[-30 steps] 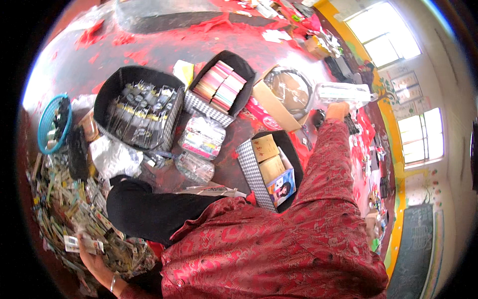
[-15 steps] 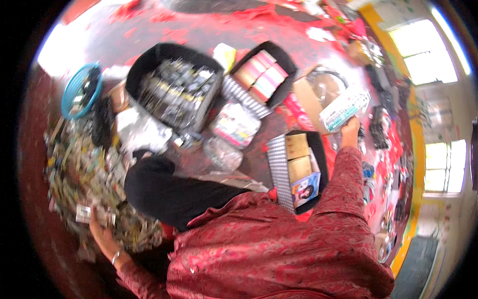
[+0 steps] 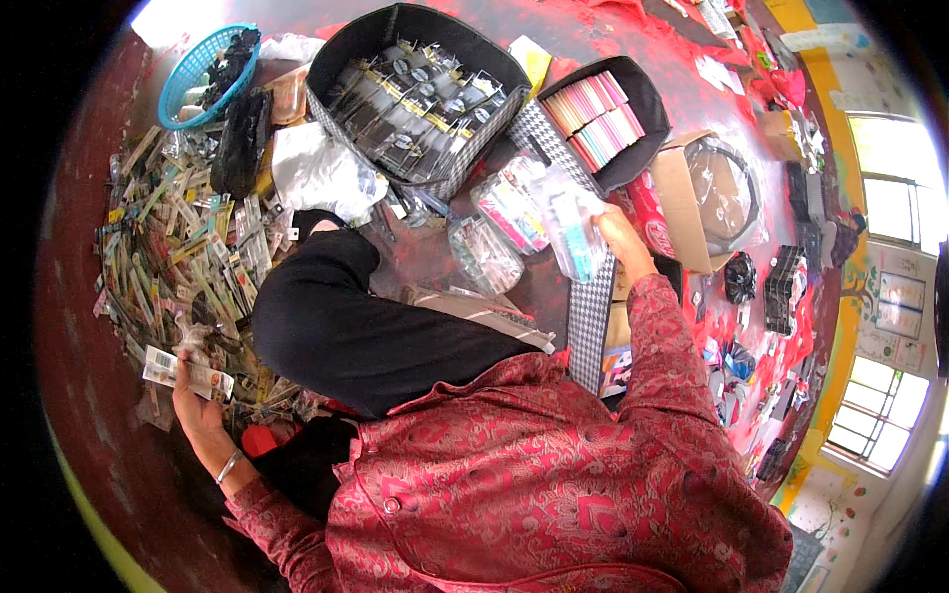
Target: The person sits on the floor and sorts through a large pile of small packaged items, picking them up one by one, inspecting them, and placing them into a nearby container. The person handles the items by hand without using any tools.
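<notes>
At the left, my left hand (image 3: 201, 413) is closed on a white printed card (image 3: 163, 366), beside a heap of loose packaged strips (image 3: 203, 257). My right hand (image 3: 625, 240) grips the edge of a clear packet (image 3: 571, 225) with teal and white contents. That packet hangs beside a pink-and-white packet (image 3: 512, 206) on the floor, partly overlapping it in view. A crumpled clear bag (image 3: 484, 259) lies nearer to me. Below my right forearm stands a checked fabric bin (image 3: 590, 331), mostly hidden by the sleeve.
A large black bin (image 3: 326, 107) holds several packaged items. Another black bin (image 3: 647, 133) contains pink and cream packs. A cardboard box (image 3: 682, 212) stands at the right, a blue basket (image 3: 173, 94) at the far left. My black-clad leg (image 3: 366, 326) crosses the middle.
My right hand has brought the teal packet leftward, from before the cardboard box to beside the pink-and-white packet. My left hand still holds the white card. The whole view has shifted.
</notes>
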Motion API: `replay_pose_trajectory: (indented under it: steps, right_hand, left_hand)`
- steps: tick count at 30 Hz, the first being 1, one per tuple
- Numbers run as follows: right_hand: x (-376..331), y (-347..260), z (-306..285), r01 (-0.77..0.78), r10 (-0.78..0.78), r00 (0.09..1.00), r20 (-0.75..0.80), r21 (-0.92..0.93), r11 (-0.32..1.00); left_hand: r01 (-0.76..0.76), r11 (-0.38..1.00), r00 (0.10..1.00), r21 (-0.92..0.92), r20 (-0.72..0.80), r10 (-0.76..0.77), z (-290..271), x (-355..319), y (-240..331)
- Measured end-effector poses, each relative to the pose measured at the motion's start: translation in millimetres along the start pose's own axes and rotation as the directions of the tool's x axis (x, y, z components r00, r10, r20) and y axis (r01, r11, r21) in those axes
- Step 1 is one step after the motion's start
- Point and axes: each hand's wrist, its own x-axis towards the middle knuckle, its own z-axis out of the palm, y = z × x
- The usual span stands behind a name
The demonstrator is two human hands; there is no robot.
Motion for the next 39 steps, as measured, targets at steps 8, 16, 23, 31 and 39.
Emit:
replay_pose_trajectory:
  steps: [8,16,23,31,39]
  right_hand:
    - [19,28,60,0.013,-0.143,0.988,-0.061,-0.886,0.464]
    - [19,81,135,-0.103,-0.004,0.994,-0.111,-0.935,0.338]
    - [31,73,105,0.058,-0.112,0.993,0.032,-0.97,0.234]
    - [45,94,114,0.175,-0.118,0.979,0.164,-0.981,0.089]
    - [45,87,108,0.11,-0.181,0.98,0.079,-0.98,0.168]
  left_hand:
    - [0.034,0.999,0.999,-0.01,0.028,-0.034,-2,-2,2]
    - [0.035,0.998,0.997,-0.06,0.074,-0.03,-12,-8,2]
    - [0.019,0.999,0.996,-0.042,0.092,-0.015,-28,-1,-1]
    - [0.011,0.999,0.999,0.032,-0.033,-0.01,11,-17,6]
    - [-0.009,0.999,0.995,-0.034,0.095,0.012,-5,-24,7]
